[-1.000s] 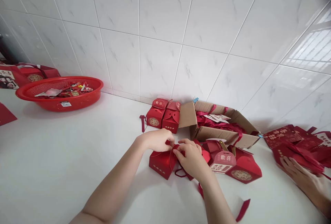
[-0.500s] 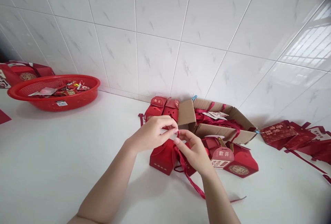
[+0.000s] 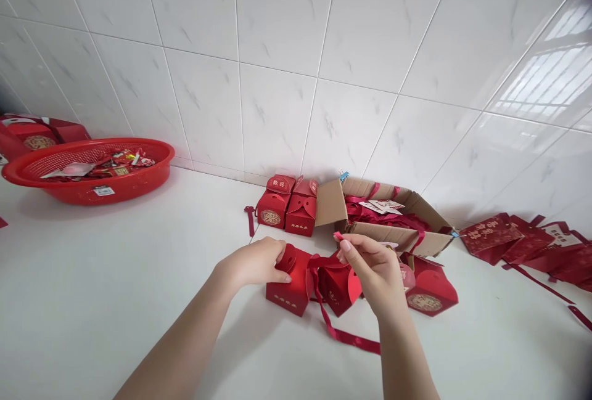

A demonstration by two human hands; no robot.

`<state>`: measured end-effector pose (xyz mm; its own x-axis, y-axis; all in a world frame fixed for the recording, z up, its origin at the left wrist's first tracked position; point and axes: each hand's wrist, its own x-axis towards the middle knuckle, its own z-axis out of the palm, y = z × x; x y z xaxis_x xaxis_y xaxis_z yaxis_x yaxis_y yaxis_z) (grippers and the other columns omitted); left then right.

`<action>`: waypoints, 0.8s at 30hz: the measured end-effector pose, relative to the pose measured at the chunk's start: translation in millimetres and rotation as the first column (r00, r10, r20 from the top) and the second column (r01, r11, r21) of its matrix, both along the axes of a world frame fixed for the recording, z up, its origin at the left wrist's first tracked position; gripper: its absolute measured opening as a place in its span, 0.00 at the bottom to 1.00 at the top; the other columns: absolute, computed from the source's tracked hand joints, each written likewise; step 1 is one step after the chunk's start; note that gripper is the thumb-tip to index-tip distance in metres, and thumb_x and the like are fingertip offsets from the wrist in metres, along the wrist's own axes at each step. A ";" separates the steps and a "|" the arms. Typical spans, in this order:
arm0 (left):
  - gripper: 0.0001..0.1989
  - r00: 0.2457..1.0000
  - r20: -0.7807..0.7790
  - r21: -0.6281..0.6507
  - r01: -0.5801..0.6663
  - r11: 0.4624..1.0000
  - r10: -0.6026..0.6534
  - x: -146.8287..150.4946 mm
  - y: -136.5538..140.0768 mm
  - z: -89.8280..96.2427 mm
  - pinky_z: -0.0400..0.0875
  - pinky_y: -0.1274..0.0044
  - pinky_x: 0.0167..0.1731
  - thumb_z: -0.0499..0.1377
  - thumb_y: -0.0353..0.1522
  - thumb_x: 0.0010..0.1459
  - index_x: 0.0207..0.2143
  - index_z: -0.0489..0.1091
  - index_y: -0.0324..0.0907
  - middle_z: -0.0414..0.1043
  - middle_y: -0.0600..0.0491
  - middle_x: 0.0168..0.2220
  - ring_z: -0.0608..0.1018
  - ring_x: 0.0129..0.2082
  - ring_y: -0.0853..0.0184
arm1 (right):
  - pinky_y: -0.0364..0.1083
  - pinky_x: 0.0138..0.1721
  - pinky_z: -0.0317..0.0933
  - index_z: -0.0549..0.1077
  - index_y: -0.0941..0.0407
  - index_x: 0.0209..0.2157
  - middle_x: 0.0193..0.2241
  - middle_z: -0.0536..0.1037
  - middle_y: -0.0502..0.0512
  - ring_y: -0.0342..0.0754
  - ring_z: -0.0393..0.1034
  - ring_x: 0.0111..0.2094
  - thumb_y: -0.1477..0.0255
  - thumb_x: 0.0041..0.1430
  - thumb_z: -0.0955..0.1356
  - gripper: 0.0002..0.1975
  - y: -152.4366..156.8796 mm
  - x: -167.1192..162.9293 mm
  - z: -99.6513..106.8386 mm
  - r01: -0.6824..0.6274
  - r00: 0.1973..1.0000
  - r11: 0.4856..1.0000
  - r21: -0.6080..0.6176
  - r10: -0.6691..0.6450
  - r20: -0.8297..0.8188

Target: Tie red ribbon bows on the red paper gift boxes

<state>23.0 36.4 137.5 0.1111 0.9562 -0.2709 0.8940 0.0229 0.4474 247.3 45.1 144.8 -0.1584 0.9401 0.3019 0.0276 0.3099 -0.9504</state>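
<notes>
My left hand point(image 3: 259, 263) grips a red gift box point(image 3: 287, 292) at its upper left, thumb on the top flap and fingers curled over the far side. Between the thumb and fingers of my right hand point(image 3: 370, 261) is pinched the end of a dark red ribbon point(image 3: 354, 339). The ribbon runs from the top of the gripped box, and a loose length trails over the table. Just right of that box stands another red box point(image 3: 338, 289), partly covered by the ribbon and my right hand.
Behind my hands is an open cardboard carton point(image 3: 391, 236) of ribbons and cards. Two closed red boxes point(image 3: 300, 215) stand by the wall point(image 3: 277, 116). A red plastic basket point(image 3: 134, 187) of wrapped sweets is at left. Flat red boxes point(image 3: 493, 240) lie at right.
My hands were together over the box, fingers at the ribbon. My left hand has lowered onto the box; my right hand has moved right, drawing the ribbon end along.
</notes>
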 end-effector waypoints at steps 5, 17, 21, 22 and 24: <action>0.14 0.998 0.058 -0.039 0.031 0.999 -0.029 -17.4 9.3 1.5 0.61 0.76 0.23 0.54 0.37 0.50 0.41 0.62 0.46 0.72 0.52 0.35 0.74 0.28 0.63 | 0.44 0.35 0.64 0.78 0.55 0.34 0.30 0.79 0.53 0.47 0.72 0.31 0.66 0.58 0.66 0.09 -1.4 -18.4 1.6 -0.036 0.950 0.992 0.121 -0.004 0.313; 0.15 0.992 0.100 -0.066 0.090 0.994 -0.083 -24.2 10.1 8.0 0.59 0.77 0.22 0.52 0.35 0.53 0.44 0.60 0.45 0.69 0.53 0.30 0.70 0.26 0.64 | 0.44 0.33 0.59 0.79 0.54 0.31 0.30 0.76 0.54 0.48 0.69 0.33 0.74 0.57 0.65 0.10 24.8 -76.4 -36.0 -0.108 0.726 0.986 0.128 -0.010 0.687; 0.10 0.990 0.115 -0.049 0.088 0.995 -0.082 -21.2 6.7 12.7 0.58 0.77 0.21 0.52 0.35 0.52 0.38 0.61 0.45 0.68 0.54 0.27 0.68 0.23 0.65 | 0.44 0.33 0.59 0.79 0.54 0.33 0.31 0.76 0.55 0.48 0.69 0.32 0.72 0.58 0.64 0.11 21.8 -79.2 -36.1 -0.154 0.724 0.981 0.115 0.033 0.688; 0.10 0.990 0.116 -0.049 0.088 0.995 -0.081 -20.7 5.9 13.8 0.57 0.77 0.21 0.52 0.35 0.51 0.37 0.61 0.45 0.68 0.55 0.27 0.67 0.23 0.66 | 0.44 0.33 0.59 0.79 0.54 0.33 0.31 0.77 0.55 0.47 0.69 0.32 0.72 0.58 0.64 0.11 20.8 -80.1 -35.8 -0.156 0.727 0.980 0.121 0.031 0.686; 0.09 0.990 0.118 -0.043 0.082 0.996 -0.076 -20.6 4.6 15.3 0.58 0.77 0.21 0.53 0.35 0.50 0.37 0.62 0.45 0.69 0.54 0.27 0.68 0.23 0.65 | 0.45 0.34 0.59 0.79 0.54 0.32 0.31 0.77 0.54 0.47 0.69 0.33 0.73 0.58 0.64 0.10 19.4 -82.0 -35.4 -0.162 0.727 0.977 0.135 0.026 0.686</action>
<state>2.4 41.0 152.8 0.2190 0.9295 -0.2967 0.8359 -0.0219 0.5484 165.3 64.5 109.4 -0.4691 0.8515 0.2341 0.6039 0.5028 -0.6184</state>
